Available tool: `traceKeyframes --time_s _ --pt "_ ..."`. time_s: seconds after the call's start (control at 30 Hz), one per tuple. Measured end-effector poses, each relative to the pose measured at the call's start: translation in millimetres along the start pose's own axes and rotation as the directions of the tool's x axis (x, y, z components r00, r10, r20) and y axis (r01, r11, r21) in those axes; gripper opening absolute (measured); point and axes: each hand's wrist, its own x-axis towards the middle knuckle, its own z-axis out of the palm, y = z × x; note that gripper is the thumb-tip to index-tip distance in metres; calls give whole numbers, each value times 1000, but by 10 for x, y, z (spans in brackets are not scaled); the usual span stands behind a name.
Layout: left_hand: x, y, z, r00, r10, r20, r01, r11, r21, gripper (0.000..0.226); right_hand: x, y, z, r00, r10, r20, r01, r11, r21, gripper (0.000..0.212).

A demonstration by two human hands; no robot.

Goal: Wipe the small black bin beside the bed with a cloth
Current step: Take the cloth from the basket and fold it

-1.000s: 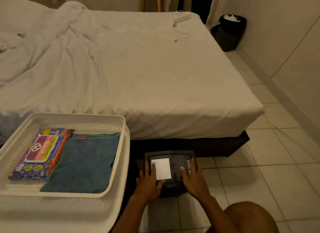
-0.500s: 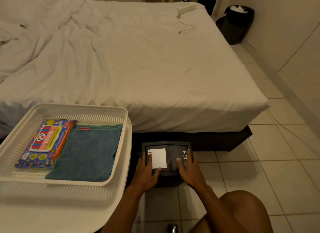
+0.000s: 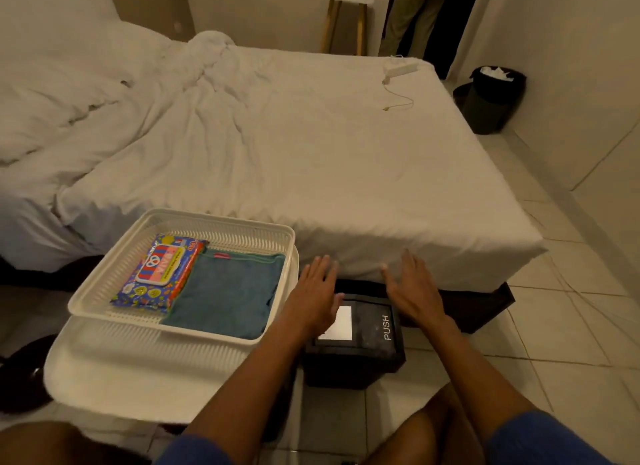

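Observation:
The small black bin (image 3: 363, 343) stands on the tiled floor against the foot of the bed, its lid printed PUSH with a white square on it. My left hand (image 3: 313, 298) hovers flat over the bin's left side, fingers spread, holding nothing. My right hand (image 3: 414, 290) hovers over the bin's far right edge, also flat and empty. A folded teal cloth (image 3: 227, 295) lies in the white basket tray (image 3: 114, 281) to the left of the bin, beside a colourful pack of wipes (image 3: 161, 272).
The bed (image 3: 311, 160) with white sheets fills the middle; a white charger and cable (image 3: 398, 73) lie near its far corner. A second black bin (image 3: 491, 101) stands by the far wall. A person's legs show in the doorway. My knees are at the bottom edge.
Both hands have lifted off the bin lid and moved up and apart. The camera has tilted upward, showing more of the room.

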Motion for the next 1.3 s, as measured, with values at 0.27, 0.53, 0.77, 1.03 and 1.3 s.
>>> traceKeyframes --time_s 0.27,0.53,0.77,1.03,1.3 --pt "-129 -864 -906 982 -48 -184 54 998 24 61 84 -1100 -49 975 -222 -5 222 975 15 77" --pt "-347 -1702 -1051 978 -207 29 201 969 145 56 -54 -2087 593 852 -508 127 505 861 57 42" --pt "-19 -2039 -854 959 -231 164 179 943 280 49 12 -2203 975 823 -478 307 560 773 -299 41" --pt "125 -2123 -769 947 -268 177 171 887 429 48 108 -2230 1107 812 -442 381 584 633 -508 67" --pt "221 -2011 -897 932 -307 193 165 833 529 33 201 -2321 1003 814 -435 384 574 698 -428 30"
